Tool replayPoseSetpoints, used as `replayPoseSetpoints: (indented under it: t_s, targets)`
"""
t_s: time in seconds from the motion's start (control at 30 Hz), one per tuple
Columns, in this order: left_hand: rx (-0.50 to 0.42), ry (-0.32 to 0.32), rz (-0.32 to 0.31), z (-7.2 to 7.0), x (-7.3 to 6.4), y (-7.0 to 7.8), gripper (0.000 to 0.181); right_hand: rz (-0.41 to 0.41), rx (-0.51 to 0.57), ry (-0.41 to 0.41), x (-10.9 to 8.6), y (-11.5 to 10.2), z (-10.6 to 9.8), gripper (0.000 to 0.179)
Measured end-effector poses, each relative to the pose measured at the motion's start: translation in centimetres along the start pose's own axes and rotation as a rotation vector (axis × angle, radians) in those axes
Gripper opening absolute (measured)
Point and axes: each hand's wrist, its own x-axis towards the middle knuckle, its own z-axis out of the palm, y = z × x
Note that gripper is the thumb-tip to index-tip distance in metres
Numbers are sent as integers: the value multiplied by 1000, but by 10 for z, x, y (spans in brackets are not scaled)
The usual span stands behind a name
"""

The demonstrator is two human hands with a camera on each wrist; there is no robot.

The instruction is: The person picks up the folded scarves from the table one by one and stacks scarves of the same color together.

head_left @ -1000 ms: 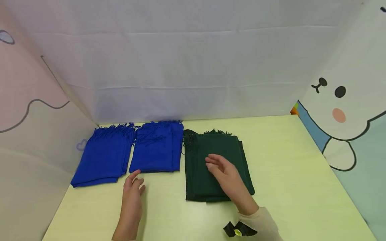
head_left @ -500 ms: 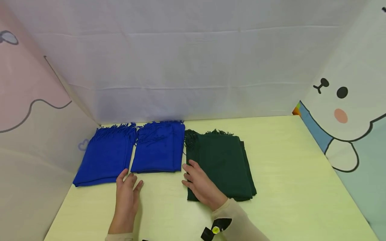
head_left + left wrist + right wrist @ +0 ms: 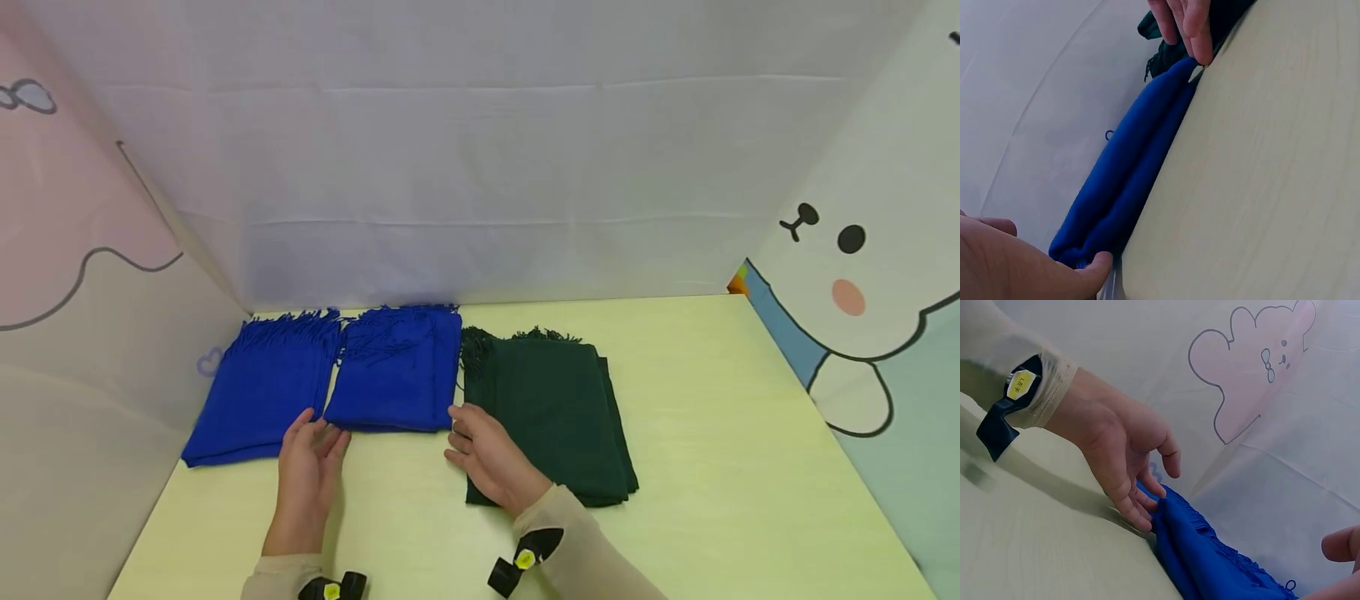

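Note:
In the head view, a folded blue fringed scarf [image 3: 386,383] lies flat between another folded blue scarf [image 3: 262,400] at left and a folded dark green scarf [image 3: 555,417] at right. My left hand [image 3: 306,467] touches the middle scarf's near left corner. In the right wrist view, the left hand [image 3: 1122,447] has its fingertips at that corner and its thumb apart from the cloth. My right hand [image 3: 491,458] reaches over the green scarf's near left part, relaxed fingers at the middle scarf's near right corner. In the left wrist view, the right hand's fingertips [image 3: 1200,53] meet that corner.
The pale yellow table [image 3: 720,467] runs up to a white cloth back wall [image 3: 480,167]. Side panels with cartoon prints flank it, a pink one [image 3: 67,192] at left and a white bear panel [image 3: 885,250] at right. Both wrists carry black straps.
My right hand has moved left and down from above the green scarf to the middle blue scarf's corner. The left hand has shifted slightly left and touches the opposite corner. The scarves lie as before.

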Motion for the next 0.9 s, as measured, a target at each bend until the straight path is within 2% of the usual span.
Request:
replayPoseSetpoints:
  t_s: [0.27, 0.33, 0.5, 0.57, 0.73, 0.77, 0.9]
  targets:
    - [-192, -46, -98, 5, 12, 7, 54, 39, 5, 33, 9, -4, -3, 72]
    - [-257, -47, -129, 6, 16, 8, 47, 51, 26, 46, 12, -5, -3, 69]
    - [-399, -74, -231, 5, 28, 3, 18, 71, 84, 63, 20, -5, -3, 71]
    - [-389, -109, -267, 6, 33, 0, 24, 77, 102, 64, 23, -5, -3, 70]
    - [-302, -218, -325, 10, 37, -5, 67, 88, 133, 67, 28, -6, -5, 68]
    - [-293, -234, -329, 11, 37, -6, 71, 90, 140, 71, 29, -6, -5, 67]
    - [-299, -221, -334, 17, 39, -8, 73, 96, 157, 73, 32, -5, -4, 65]
